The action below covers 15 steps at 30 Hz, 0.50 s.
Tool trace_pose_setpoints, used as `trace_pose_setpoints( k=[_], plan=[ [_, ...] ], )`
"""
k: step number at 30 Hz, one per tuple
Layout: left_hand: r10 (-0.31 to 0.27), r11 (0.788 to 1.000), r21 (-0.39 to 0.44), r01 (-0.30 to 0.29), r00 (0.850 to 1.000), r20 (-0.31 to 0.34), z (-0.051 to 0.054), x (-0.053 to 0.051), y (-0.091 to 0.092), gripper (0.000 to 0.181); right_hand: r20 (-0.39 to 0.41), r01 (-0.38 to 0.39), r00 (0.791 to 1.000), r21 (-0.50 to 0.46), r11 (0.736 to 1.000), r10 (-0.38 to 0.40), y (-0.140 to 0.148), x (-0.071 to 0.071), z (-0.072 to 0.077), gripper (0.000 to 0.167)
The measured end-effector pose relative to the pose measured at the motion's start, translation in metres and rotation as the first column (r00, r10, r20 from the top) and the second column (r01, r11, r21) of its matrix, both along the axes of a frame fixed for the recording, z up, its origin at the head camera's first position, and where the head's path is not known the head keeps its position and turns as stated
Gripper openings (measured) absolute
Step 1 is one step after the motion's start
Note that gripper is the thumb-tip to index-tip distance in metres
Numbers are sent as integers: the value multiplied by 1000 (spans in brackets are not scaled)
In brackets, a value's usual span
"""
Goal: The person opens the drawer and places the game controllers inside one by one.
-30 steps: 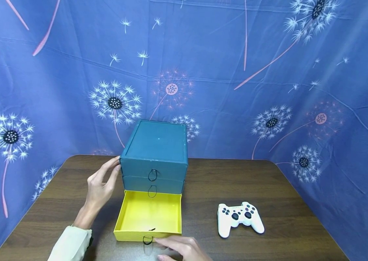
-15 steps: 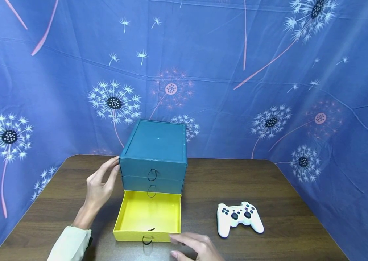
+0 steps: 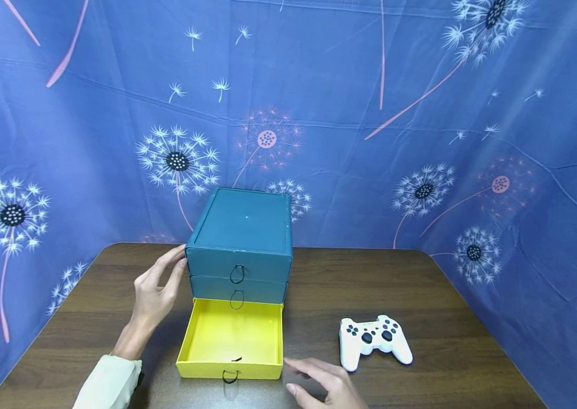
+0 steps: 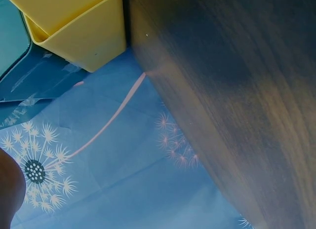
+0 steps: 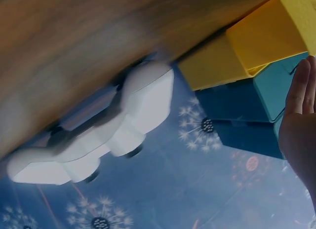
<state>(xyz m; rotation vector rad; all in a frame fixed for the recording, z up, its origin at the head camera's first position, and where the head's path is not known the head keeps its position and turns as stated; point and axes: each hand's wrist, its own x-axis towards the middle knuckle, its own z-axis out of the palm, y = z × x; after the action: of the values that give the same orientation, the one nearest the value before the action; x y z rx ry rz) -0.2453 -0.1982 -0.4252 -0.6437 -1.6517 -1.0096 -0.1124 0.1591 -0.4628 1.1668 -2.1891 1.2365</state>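
A small drawer box stands mid-table, with teal upper tiers (image 3: 239, 221) and a yellow bottom drawer (image 3: 234, 335) pulled out toward me; a small dark mark shows on its floor. My left hand (image 3: 152, 295) touches the left side of the teal part with its fingertips. Just right of the yellow drawer's front corner is my right hand (image 3: 326, 383), holding nothing, its fingers loosely extended. A white game controller (image 3: 374, 341) lies on the table beyond and right of that hand; the right wrist view shows the same controller (image 5: 98, 130) close up, blurred.
The brown wooden table (image 3: 395, 284) has its far edge against a blue dandelion-print cloth (image 3: 339, 170). Black loop pulls hang on the drawer fronts, including a loop (image 3: 229, 377) on the yellow drawer.
My right hand has moved rightward, from the yellow drawer's front by its loop to beside the drawer's right corner. My left hand keeps its place on the box.
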Motion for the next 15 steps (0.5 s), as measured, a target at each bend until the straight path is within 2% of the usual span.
trace_pose_setpoints(
  k=[6,10,15],
  plan=[
    [1,1000,2,-1,1000,-4,-1,0,-1,40,19,56,998,-21,998,-55,10,0,-1,44],
    [-6,1000,3,6,1000,-3,-2,-1,-1,43,-68,76,995,-20,997,-77,19,-4,-4,46],
    [0,1000,4,0,1000,-2,-1,-1,0,42,-94,101,990,-29,994,-103,30,-7,-7,48]
  ],
)
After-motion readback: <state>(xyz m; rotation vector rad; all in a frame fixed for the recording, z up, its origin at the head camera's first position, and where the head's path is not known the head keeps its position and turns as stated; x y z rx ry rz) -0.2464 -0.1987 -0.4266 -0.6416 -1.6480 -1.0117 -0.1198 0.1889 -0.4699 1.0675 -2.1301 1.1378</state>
